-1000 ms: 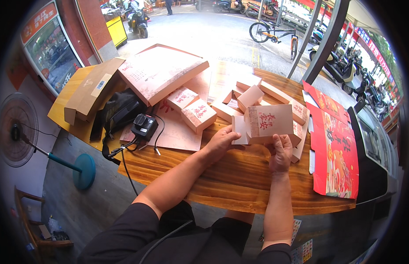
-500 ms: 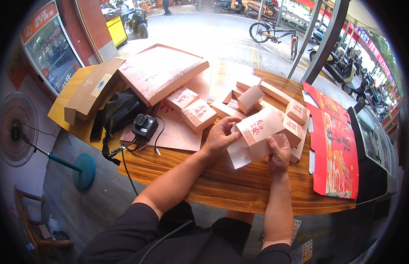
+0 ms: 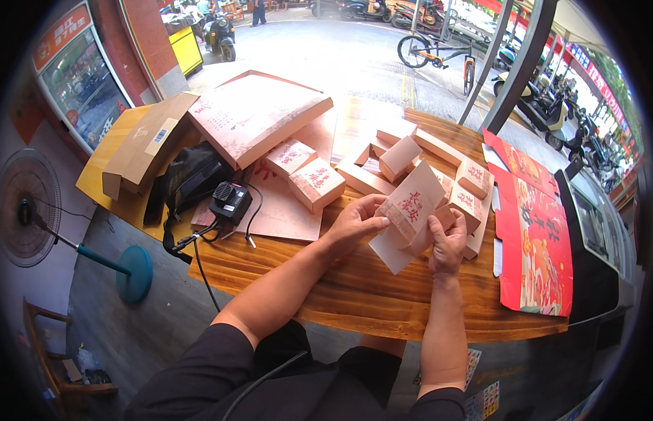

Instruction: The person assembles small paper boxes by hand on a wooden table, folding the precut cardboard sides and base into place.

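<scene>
Between my hands, above the wooden table [image 3: 340, 298], I hold a partly folded pink cardboard box [image 3: 413, 205] with red lettering. Its flaps stick out, one pale flap pointing down. My left hand [image 3: 359, 223] pinches its left edge, thumb in front. My right hand [image 3: 447, 240] grips the right side near a small raised flap. Just behind lie several small pink boxes [image 3: 465, 200] inside a pink tray-like box [image 3: 435, 149], partly hidden by the one I hold. Two closed small boxes [image 3: 317, 184] rest to the left of my left hand.
A large pink box [image 3: 260, 116] and a brown carton [image 3: 145, 151] lie at the back left. Nearer are a black bag [image 3: 189, 175] and a black device with cables [image 3: 230, 202]. Flat red printed cardboard [image 3: 533, 242] lies at the right edge. A fan [image 3: 133, 274] stands at left.
The held box has turned and tilted, so its lettered panel now slants upright between my hands. My right fingers have shifted along its side. Boxes on the table stay put.
</scene>
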